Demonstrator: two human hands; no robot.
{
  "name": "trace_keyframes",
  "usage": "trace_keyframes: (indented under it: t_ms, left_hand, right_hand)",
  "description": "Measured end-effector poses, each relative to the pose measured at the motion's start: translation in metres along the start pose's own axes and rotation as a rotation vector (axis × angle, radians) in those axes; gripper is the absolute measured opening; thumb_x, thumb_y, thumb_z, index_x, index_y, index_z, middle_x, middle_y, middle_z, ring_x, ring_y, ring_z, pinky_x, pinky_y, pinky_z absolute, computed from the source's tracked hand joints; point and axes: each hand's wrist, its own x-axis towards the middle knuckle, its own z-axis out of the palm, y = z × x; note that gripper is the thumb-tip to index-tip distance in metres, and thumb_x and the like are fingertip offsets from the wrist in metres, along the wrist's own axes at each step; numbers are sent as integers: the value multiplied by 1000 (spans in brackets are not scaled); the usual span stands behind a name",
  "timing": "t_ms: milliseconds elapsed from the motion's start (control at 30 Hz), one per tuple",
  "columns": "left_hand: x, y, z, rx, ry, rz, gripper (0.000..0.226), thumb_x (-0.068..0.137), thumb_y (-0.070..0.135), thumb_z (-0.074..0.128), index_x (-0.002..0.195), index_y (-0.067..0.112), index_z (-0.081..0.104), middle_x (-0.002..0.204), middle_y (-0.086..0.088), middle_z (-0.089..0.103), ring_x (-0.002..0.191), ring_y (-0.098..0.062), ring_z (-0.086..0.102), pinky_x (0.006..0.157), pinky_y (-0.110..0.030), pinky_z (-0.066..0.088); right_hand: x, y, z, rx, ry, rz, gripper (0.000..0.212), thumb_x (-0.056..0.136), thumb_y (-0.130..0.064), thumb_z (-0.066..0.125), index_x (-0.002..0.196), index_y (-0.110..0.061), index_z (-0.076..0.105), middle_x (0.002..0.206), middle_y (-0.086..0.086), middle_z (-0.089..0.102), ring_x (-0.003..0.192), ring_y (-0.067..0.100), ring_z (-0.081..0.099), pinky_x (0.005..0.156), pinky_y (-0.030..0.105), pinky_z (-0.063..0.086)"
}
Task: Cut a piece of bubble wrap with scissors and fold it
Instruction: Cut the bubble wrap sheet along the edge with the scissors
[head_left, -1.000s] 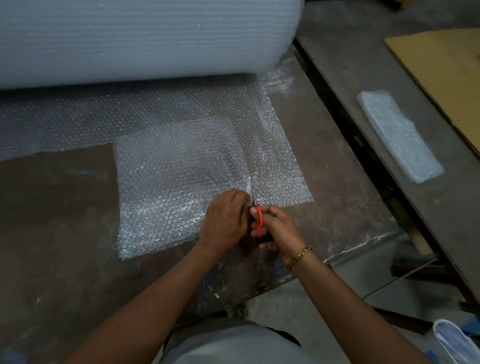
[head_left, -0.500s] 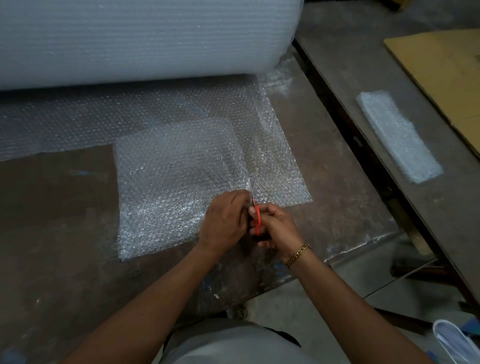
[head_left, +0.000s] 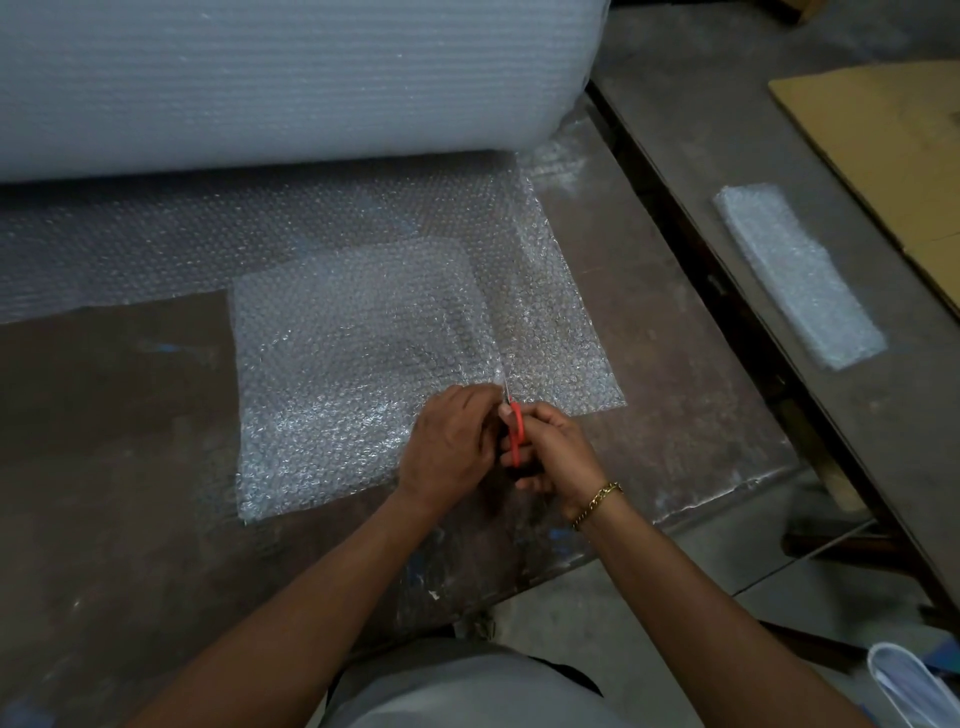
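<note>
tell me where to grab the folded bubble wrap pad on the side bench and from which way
Take the folded bubble wrap pad across its narrow width near the middle, coming from above. It lies flat and long on the side bench with bare surface along both long edges, so fingers could slip under either side.

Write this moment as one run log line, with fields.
step: cutting | right hand: holds scissors | left hand: steadies bubble wrap | fold: not yet done

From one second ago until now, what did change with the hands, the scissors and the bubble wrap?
Almost nothing moved. The right hand holds the red scissors as before, at the near edge of the bubble wrap sheet; the left hand rests beside them. The roll and folded piece stayed put.
</note>
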Motion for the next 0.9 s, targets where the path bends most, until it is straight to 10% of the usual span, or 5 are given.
trace_keyframes:
  t_ms: [900]
  left_hand:
    - [1,1,-2,-24,-13,-15,33,85,16,49,113,10,66,105,-5,71,93,-26,62,83,-43,51]
  right_hand:
    - [6,0,3,-20,27,-15,17,91,-39,69,92,-21,66,80,4,68,60,11,66,42,22,47]
